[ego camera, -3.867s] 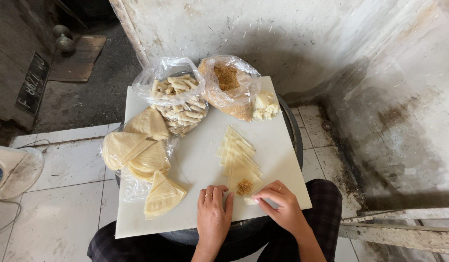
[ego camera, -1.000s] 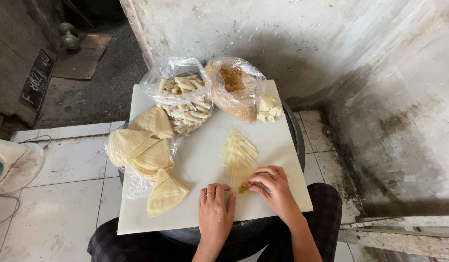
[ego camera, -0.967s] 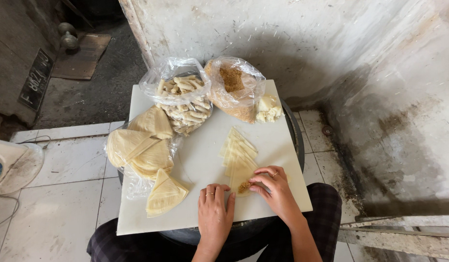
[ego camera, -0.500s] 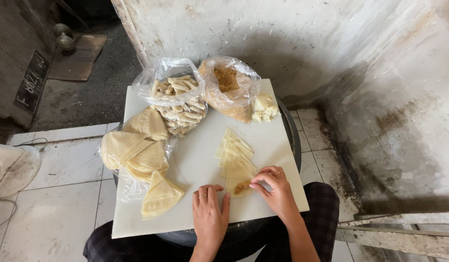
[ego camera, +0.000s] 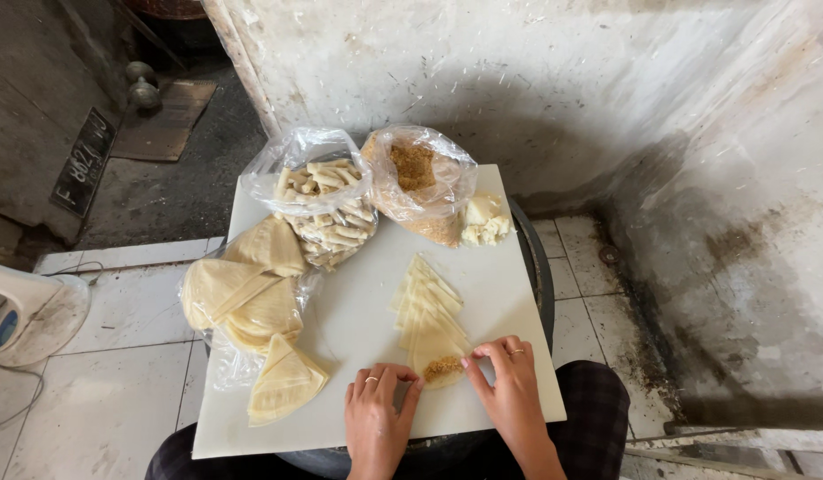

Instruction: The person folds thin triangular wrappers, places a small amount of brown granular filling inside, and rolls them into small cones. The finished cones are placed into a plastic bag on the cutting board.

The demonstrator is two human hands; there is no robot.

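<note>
Head view. Both hands work at the near edge of the white rectangular board (ego camera: 358,320) that serves as the desk top.

Left hand (ego camera: 379,411): lies palm-down on the board, fingers loosely together, fingertips touching the near left edge of the pale triangular pastry wrapper (ego camera: 436,354). It grips nothing.

Right hand (ego camera: 511,384): thumb and forefinger pinch the right corner of the same wrapper.

A small heap of brown crumbly filling (ego camera: 443,367) sits on the wrapper's near end, between the two hands. The wrapper is the nearest of a fanned row of pale wrappers (ego camera: 427,295) running away toward the bags.

Far side of board: clear plastic bag of rolled pastry sticks (ego camera: 325,206), clear plastic bag of brown filling (ego camera: 420,182), white crumbly lump (ego camera: 483,220) just beside it. Left side: folded pale triangles on plastic (ego camera: 243,298), one folded triangle (ego camera: 284,382) nearer the front edge.
</note>
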